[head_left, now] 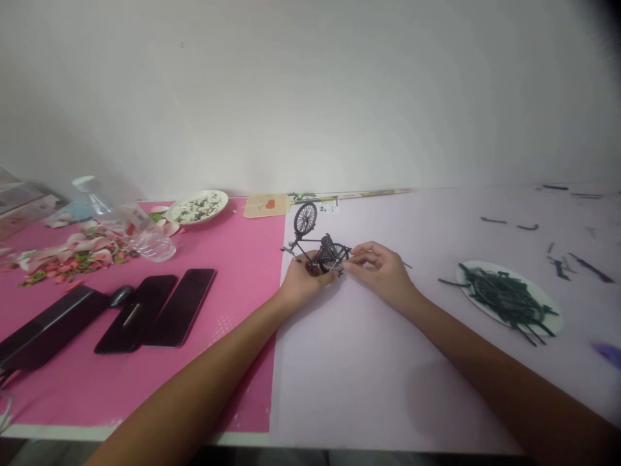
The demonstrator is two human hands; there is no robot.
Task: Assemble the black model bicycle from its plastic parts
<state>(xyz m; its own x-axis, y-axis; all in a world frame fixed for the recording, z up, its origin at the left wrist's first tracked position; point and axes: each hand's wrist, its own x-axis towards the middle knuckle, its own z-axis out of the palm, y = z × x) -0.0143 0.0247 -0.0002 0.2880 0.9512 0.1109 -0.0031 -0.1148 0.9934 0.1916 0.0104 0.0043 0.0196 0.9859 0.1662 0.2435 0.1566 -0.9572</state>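
A small black model bicycle [317, 246] is held just above the table, with one spoked wheel raised at the back and the other close to my fingers. My left hand [305, 283] is wrapped around its lower side, the thumb toward the near wheel. On the other side, my right hand [381, 266] pinches at the edge of that wheel with thumb and index finger. What lies between those fingertips is too small to make out.
To the right is a white plate [553, 318] heaped with dark green strips; loose dark pieces [592, 268] lie beyond it. On the pink mat are two phones [179, 307], a black box [53, 327], a plastic bottle [126, 223], petals [87, 246] and another plate [220, 204].
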